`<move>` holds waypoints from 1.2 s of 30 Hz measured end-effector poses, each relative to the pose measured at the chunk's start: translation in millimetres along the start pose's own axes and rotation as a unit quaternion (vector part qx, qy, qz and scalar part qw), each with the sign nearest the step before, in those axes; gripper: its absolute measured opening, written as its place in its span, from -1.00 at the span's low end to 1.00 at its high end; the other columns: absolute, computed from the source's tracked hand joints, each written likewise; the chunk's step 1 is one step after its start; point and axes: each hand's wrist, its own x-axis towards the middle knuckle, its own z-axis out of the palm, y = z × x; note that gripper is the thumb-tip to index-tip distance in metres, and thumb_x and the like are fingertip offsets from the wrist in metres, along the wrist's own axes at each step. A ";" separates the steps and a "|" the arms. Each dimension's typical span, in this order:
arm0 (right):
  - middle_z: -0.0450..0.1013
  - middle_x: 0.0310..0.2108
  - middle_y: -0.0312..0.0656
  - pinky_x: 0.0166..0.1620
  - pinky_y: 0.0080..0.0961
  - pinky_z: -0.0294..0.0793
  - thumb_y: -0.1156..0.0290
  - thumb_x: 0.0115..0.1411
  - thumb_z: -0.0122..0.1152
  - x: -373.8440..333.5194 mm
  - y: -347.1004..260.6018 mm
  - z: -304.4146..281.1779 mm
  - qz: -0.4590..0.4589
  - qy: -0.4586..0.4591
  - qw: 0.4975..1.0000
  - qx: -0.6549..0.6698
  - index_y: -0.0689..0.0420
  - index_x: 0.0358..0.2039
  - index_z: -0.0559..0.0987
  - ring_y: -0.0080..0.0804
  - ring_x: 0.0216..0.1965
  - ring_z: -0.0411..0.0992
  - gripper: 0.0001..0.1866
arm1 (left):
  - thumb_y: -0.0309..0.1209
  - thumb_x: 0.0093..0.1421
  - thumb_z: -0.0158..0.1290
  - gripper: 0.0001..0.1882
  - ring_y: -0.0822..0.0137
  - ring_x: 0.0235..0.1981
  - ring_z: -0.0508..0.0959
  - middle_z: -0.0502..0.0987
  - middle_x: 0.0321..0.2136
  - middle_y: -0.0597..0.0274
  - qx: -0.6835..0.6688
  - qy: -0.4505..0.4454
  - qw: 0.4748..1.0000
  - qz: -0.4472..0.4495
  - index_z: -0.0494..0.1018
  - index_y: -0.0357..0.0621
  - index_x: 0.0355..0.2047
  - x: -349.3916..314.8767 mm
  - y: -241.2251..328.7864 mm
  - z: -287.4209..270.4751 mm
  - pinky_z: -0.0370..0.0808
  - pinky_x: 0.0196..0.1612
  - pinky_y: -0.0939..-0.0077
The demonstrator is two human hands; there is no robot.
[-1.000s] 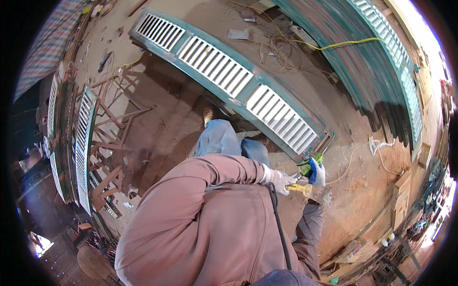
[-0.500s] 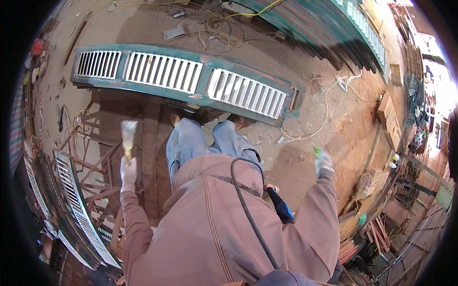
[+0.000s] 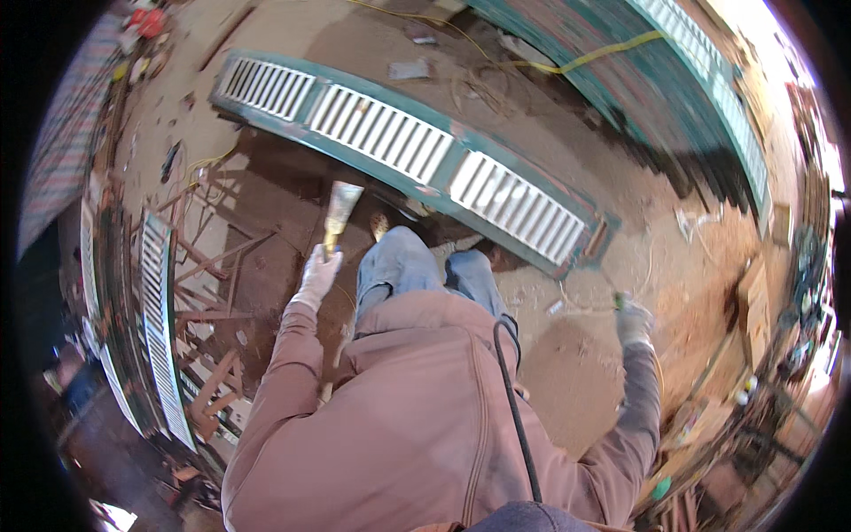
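Near the panel (image 3: 381,133), left fingers (image 3: 316,262) wrap a yellow-handled tool (image 3: 340,213); blurred right fingers (image 3: 628,309) seem round something green (image 3: 619,300).

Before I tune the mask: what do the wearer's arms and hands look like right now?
Long, plain dusty mauve-brown sleeves: left sleeve, and right sleeve, which looks greyer. Left hand and right hand wear pale, whitish gloves; blur hides any fine markings.

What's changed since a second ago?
The white-gloved left hand has swung left, holding a yellow-handled tool with a flat pale head; the pale-gloved right hand has shifted slightly right, still gripping a small green tool. The long green panel with white slats stayed put.
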 end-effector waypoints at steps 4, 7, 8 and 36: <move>0.58 -0.40 -0.01 -0.28 -0.03 0.51 0.23 0.27 0.00 146.0 -184.3 -58.6 -0.230 0.052 0.971 0.029 0.01 -0.26 0.64 -0.02 -0.35 0.58 -0.75 | -0.12 0.22 0.16 -0.54 -0.07 -0.19 0.61 0.59 -0.27 -0.16 0.001 0.039 0.999 0.016 0.42 -0.29 -0.12 -13.0 11.6 -19.3 0.50 -0.13 0.14; 0.61 -0.40 -0.13 -0.29 -0.16 0.54 0.37 0.16 0.09 218.1 -376.2 -140.9 -0.385 0.116 0.915 -0.037 0.09 -0.02 0.56 -0.18 -0.32 0.61 -0.64 | -0.02 0.21 0.14 -0.31 -0.16 0.07 0.51 0.53 -0.05 -0.31 -0.092 0.063 0.988 -0.107 0.36 -0.38 0.11 -43.0 -54.6 -34.5 0.44 0.11 0.15; 0.62 -0.33 -0.15 -0.29 -0.18 0.54 0.36 0.20 0.06 220.2 -435.3 -185.9 -0.414 0.119 0.900 -0.067 0.08 0.03 0.53 -0.23 -0.28 0.62 -0.63 | 0.02 0.20 0.14 -0.29 -0.16 0.07 0.51 0.54 -0.05 -0.31 -0.028 0.197 0.975 -0.096 0.36 -0.38 0.12 -58.8 -85.7 -23.9 0.44 0.11 0.14; 0.53 -0.06 0.09 0.03 -0.04 0.47 0.16 0.24 0.05 276.2 -653.4 -275.8 -0.398 0.067 0.915 -0.011 0.11 0.04 0.46 0.03 -0.02 0.52 -0.58 | -0.30 0.31 0.10 -0.82 0.53 -0.54 0.38 0.38 -0.52 0.41 -0.491 0.242 0.809 -0.216 0.35 -0.05 -0.22 -66.1 -191.9 -26.0 0.39 -0.51 0.57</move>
